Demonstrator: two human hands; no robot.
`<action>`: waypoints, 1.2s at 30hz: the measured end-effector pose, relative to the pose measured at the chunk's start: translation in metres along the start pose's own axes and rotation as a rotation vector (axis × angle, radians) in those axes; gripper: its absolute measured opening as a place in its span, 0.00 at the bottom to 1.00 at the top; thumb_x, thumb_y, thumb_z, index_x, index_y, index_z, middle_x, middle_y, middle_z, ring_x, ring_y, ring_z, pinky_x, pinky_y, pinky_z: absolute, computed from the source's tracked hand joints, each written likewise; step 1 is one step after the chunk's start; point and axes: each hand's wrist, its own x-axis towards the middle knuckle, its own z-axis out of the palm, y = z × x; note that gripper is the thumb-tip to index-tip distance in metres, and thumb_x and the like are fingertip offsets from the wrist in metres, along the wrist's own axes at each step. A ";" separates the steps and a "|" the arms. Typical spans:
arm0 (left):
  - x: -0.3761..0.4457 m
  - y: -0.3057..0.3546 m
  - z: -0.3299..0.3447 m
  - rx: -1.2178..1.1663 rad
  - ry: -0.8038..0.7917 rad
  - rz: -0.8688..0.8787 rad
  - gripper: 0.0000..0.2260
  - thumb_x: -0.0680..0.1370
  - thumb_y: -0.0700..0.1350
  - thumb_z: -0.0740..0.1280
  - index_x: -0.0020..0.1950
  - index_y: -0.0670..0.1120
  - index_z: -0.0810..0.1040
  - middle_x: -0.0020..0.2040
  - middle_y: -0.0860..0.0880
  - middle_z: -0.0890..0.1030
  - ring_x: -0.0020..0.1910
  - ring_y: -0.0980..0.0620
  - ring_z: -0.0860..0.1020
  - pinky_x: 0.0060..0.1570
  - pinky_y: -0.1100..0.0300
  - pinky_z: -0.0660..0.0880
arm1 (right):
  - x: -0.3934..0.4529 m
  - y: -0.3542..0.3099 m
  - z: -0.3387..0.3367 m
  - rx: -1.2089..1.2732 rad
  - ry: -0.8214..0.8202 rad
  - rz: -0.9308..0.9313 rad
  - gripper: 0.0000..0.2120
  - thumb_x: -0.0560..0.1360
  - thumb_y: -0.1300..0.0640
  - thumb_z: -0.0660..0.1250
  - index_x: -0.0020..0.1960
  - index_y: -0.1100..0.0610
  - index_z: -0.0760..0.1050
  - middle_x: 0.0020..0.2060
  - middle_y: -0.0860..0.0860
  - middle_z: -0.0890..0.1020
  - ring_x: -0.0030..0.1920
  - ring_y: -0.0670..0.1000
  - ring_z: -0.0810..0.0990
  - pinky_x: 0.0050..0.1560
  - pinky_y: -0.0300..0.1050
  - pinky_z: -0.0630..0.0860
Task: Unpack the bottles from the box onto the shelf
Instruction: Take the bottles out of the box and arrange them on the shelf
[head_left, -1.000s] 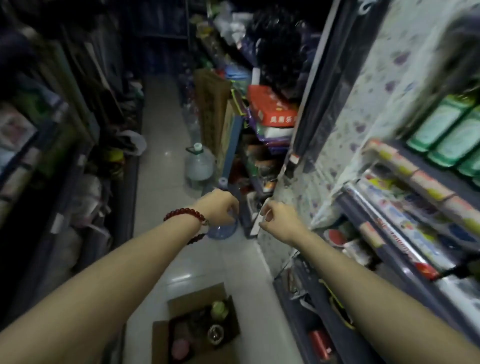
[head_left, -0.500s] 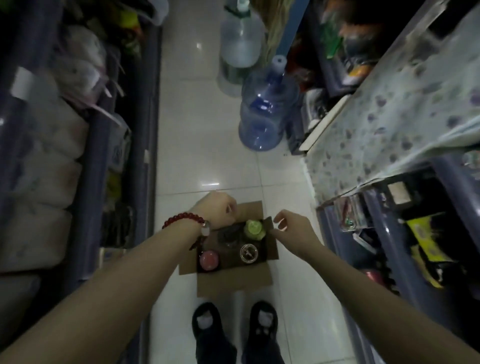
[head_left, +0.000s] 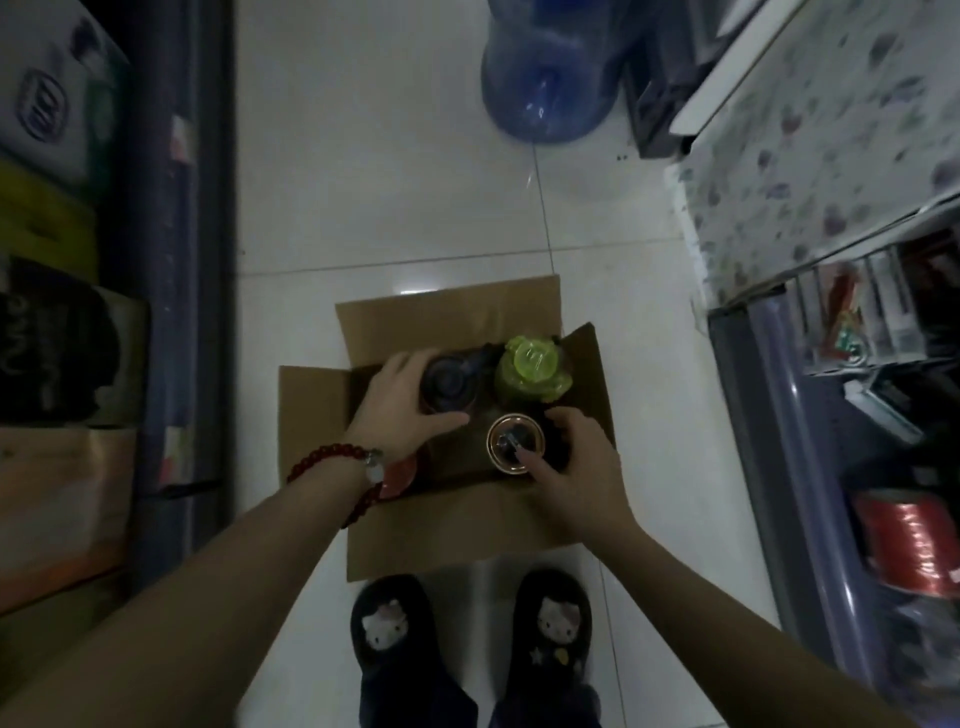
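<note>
An open cardboard box (head_left: 441, 525) sits on the floor, flaps spread, with four bottles upright inside. A dark-capped bottle (head_left: 451, 383) stands at 10 o'clock, a green-capped one (head_left: 531, 366) at 2 o'clock, a clear-lidded one (head_left: 514, 441) at 4 o'clock and a red-capped one (head_left: 399, 474), partly hidden, at 8 o'clock. The shelf (head_left: 779, 467) runs along the right side.

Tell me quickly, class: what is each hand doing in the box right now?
Left hand: fingers and thumb curled round the dark-lidded bottle.
Right hand: curled round the orange-rimmed bottle.
</note>
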 end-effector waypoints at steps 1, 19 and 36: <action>0.006 -0.008 0.011 -0.005 0.004 0.019 0.35 0.67 0.51 0.76 0.70 0.49 0.66 0.68 0.47 0.68 0.67 0.47 0.68 0.65 0.59 0.65 | 0.002 0.008 0.010 0.012 0.008 0.006 0.25 0.70 0.51 0.73 0.63 0.54 0.70 0.56 0.52 0.75 0.53 0.45 0.72 0.49 0.36 0.67; 0.034 -0.039 0.049 -0.218 0.185 0.050 0.32 0.63 0.50 0.79 0.64 0.51 0.71 0.57 0.58 0.76 0.58 0.62 0.72 0.58 0.69 0.69 | 0.025 0.034 0.086 0.169 0.119 0.073 0.42 0.63 0.59 0.78 0.71 0.53 0.61 0.66 0.52 0.71 0.67 0.52 0.70 0.61 0.39 0.66; -0.029 0.080 -0.077 -0.322 0.267 -0.052 0.26 0.65 0.52 0.77 0.57 0.51 0.69 0.52 0.56 0.76 0.49 0.58 0.75 0.36 0.79 0.70 | -0.021 -0.086 -0.033 0.171 0.138 0.050 0.39 0.63 0.60 0.78 0.68 0.55 0.64 0.61 0.50 0.71 0.57 0.43 0.69 0.41 0.18 0.65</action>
